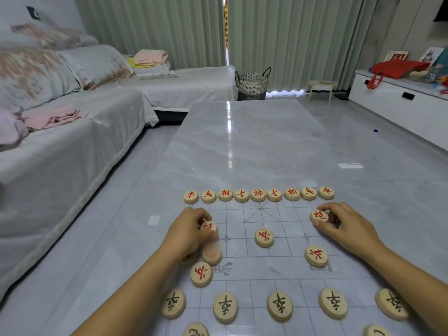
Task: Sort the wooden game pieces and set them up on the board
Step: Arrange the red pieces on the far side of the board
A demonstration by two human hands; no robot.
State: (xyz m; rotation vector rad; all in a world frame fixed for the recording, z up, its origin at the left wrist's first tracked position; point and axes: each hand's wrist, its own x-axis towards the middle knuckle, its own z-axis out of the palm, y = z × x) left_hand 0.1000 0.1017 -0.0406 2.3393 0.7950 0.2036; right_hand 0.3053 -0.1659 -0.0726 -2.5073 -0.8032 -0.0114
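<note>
Your left hand (pixel 191 235) pinches a red cannon piece (pixel 209 226) between thumb and fingertips at the left side of the board (pixel 244 229), a little nearer you than the far row of nine red pieces (pixel 258 194). A blurred disc (pixel 212 254) lies against that hand's heel, with a red soldier (pixel 201 274) just below it. Your right hand (pixel 346 226) is curled round the second red cannon (pixel 319 215) at the board's right side, the disc at your fingertips with its lettering up, though I cannot tell whether either cannon touches the sheet.
</note>
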